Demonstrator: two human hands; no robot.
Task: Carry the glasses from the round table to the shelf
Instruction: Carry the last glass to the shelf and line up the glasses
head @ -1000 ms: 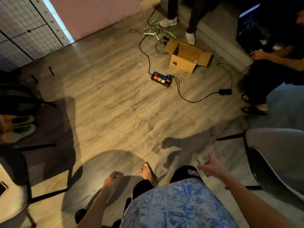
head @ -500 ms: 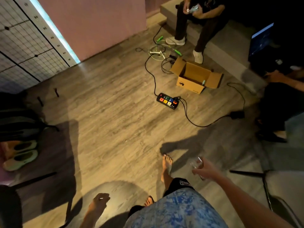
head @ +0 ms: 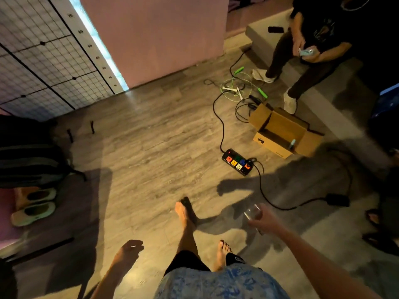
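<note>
Head view has your right hand (head: 262,221) out in front of you, fingers curled round the side of a clear glass (head: 252,212). The glass is in the air above the floor (head: 140,158), resting on nothing. It looks tipped a little away from you, though blur makes that hard to judge. Your left hand (head: 129,251) hangs by your side, fingers loosely curled, holding nothing I can make out. You seem to be mid-carry, and neither bench nor shelf is in sight, so look up to find the shelf before you commit to a line. Hold the glass low on its wall with a firm wrap, level it, and keep your elbow close so it does not swing. Your feet are bare, so a dropped glass would be costly. A black cable (head: 265,197) crosses the floor just beyond your right hand, running to a strip (head: 238,161), with an open box (head: 280,134) past that. Steer left of all three, over the bare boards.
</note>
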